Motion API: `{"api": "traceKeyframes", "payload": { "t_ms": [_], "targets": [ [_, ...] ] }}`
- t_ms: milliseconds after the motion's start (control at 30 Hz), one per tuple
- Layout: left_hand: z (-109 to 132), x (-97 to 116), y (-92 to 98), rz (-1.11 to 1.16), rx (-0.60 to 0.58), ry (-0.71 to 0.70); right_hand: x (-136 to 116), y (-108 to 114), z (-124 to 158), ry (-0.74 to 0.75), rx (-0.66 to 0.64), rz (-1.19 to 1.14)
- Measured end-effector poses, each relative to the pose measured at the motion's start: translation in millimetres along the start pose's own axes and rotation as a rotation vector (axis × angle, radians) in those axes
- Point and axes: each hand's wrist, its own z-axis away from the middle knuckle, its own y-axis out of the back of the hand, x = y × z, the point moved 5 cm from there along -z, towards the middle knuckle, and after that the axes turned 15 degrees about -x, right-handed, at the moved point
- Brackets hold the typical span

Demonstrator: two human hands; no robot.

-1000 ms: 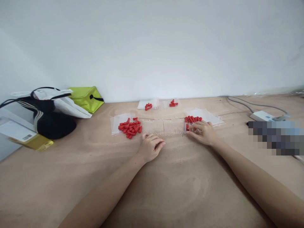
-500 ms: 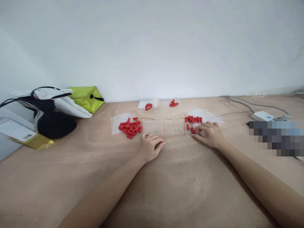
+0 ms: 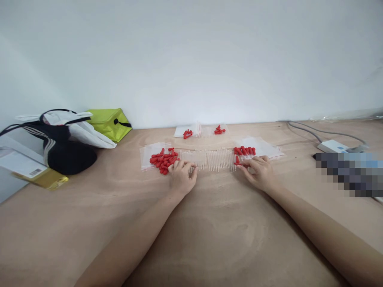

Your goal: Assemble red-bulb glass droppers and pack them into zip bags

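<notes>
Shows curled left hand point(image 3: 181, 178) by heaped round-ended red bulbs point(image 3: 162, 162) and slender transparent tubes point(image 3: 201, 160), half-closed right hand point(image 3: 259, 173) by another bulb point(image 3: 237, 160). Cannot tell either grip.

From my end I see plain red bulbs point(image 3: 163, 159) heaped loosely at left, slim clear tubes point(image 3: 221, 160) laid side by side in two flat banks beside them, and a short red row point(image 3: 244, 150) at right, possibly bulbs fitted on tubes, though blur leaves me unsure.
</notes>
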Motion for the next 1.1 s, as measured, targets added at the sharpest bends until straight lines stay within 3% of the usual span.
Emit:
{"api": "traceKeyframes", "payload": {
  "t_ms": [100, 267, 467, 600, 933, 1100],
  "targets": [
    [-14.7, -17.4, 3.5, -0.064, 0.015, 0.102, -27.7, -6.2, -2.9, 0.124, -0.073, -0.048],
    [-47.9, -35.0, 1.8, -0.073, -0.093, 0.178, -64.0, -26.6, -11.2, 0.259, -0.252, -0.072],
    [-86.2, -33.3, -19.4, -0.075, -0.364, 0.258, -75.5, -38.3, -15.8, 0.291, -0.301, -0.091],
    [-99.3, -33.4, -32.4, -0.082, -0.476, 0.365, -74.8, -37.6, -13.9, 0.289, -0.295, -0.112],
    [-111.5, -38.8, -45.8, -0.045, -0.462, 0.539, -73.2, -40.6, -13.8, 0.291, -0.293, -0.120],
    [-108.3, -30.0, -30.6, -0.006, -0.392, 0.488, -71.4, -38.7, -13.6, 0.265, -0.285, -0.122]
  ]
}}
